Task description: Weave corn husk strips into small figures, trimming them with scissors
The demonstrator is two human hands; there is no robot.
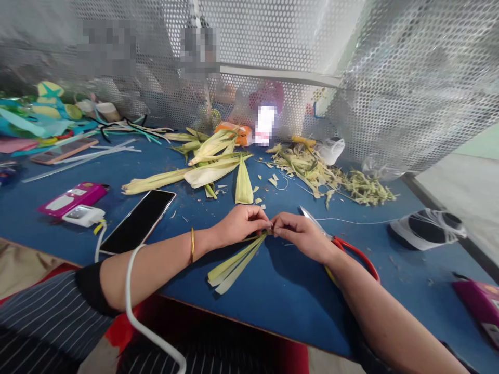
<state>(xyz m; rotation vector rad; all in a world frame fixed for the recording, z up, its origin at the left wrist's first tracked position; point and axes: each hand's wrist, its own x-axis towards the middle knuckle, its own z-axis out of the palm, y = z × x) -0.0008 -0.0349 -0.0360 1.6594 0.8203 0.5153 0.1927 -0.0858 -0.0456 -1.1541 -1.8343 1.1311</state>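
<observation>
My left hand (239, 224) and my right hand (302, 235) meet at the middle of the blue table (280, 291), fingers pinched together on the top end of a bundle of pale green leaf strips (234, 264). The strips fan out toward me from under the left hand. A thin white thread (362, 222) runs from the hands off to the right. Red-handled scissors (343, 244) lie just behind my right wrist, blades pointing away. A gold bangle sits on my left wrist.
Corn husks (210, 163) and a heap of shredded trimmings (331, 176) lie beyond the hands. A black phone (136, 221), white charger (82, 215) with cable, and pink box (72, 197) sit left. A thread spool (427, 226) sits right. Perforated metal screen behind.
</observation>
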